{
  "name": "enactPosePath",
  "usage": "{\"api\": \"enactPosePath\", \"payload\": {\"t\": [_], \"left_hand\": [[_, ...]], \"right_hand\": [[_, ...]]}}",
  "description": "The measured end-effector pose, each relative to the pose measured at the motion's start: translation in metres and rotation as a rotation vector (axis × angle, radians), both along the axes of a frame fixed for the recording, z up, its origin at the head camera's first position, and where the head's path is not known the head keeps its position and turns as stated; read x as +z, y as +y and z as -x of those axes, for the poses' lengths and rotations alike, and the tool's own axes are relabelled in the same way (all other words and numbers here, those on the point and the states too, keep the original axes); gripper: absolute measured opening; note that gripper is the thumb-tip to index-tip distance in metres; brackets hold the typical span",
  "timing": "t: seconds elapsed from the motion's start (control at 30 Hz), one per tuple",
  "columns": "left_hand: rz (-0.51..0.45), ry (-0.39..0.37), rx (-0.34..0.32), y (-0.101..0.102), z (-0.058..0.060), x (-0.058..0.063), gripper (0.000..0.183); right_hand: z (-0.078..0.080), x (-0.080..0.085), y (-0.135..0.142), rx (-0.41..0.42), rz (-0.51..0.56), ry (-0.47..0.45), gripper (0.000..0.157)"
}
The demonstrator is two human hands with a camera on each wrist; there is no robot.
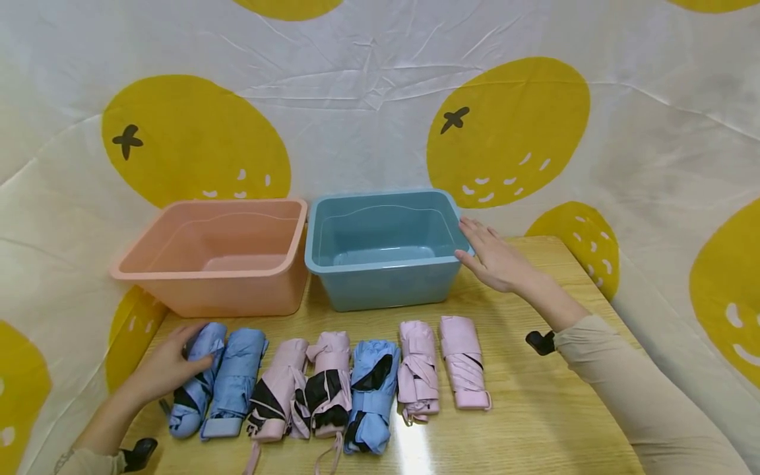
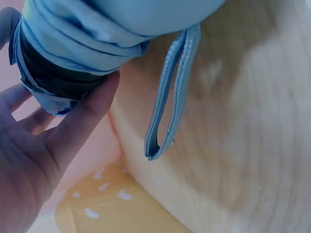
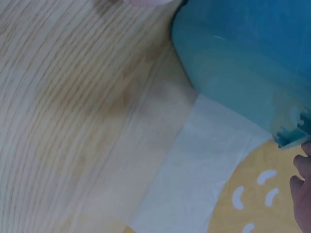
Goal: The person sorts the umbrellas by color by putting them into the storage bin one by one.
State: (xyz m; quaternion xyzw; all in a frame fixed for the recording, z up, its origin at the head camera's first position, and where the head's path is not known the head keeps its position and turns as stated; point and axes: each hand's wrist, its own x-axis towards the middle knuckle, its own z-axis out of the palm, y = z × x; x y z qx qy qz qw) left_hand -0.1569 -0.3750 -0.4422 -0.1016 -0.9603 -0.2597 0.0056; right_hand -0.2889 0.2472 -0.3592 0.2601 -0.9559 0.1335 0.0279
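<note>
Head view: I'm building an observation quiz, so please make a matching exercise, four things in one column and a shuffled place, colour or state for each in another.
Things:
1. Left hand
2. Right hand
3. Salmon tub
4. Fifth umbrella from the left

Descriptions:
A. At the right end of the blue tub
B. Blue and black
C. Holding the leftmost umbrella
D. Standing left of the blue tub

Pairs: 1-C, 2-A, 3-D, 4-B.

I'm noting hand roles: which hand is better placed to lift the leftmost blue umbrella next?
Left, most likely: the left hand grips that leftmost blue umbrella, while the right hand is farther off, at the right edge of the blue bin.
</note>
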Motion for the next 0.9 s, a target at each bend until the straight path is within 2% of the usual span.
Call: {"api": "enactPosePath", "payload": {"t": [0.13,0.33,0.5,0.7,0.9], "left_hand": [[-0.041,0.066,0.023,0.002,-0.004,0.004,0.077],[-0.117,0.146,0.028,0.004,-0.009,0.022,0.074],[-0.174,0.155,0.046,0.007,-0.011,0.04,0.073],[-0.267,0.222,0.081,0.01,-0.008,0.057,0.072],[-0.408,0.232,0.064,0.012,-0.005,0.074,0.075]], "right_hand": [[-0.001,-0.002,0.001,-0.005,-0.003,-0.002,0.076],[0.0,-0.003,0.0,-0.004,0.005,0.014,0.076],[0.001,-0.001,-0.001,-0.005,0.015,0.006,0.076],[0.001,-0.001,-0.001,-0.008,0.017,0.016,0.075],[0.001,-0.003,-0.001,-0.014,0.009,0.007,0.075]]}}
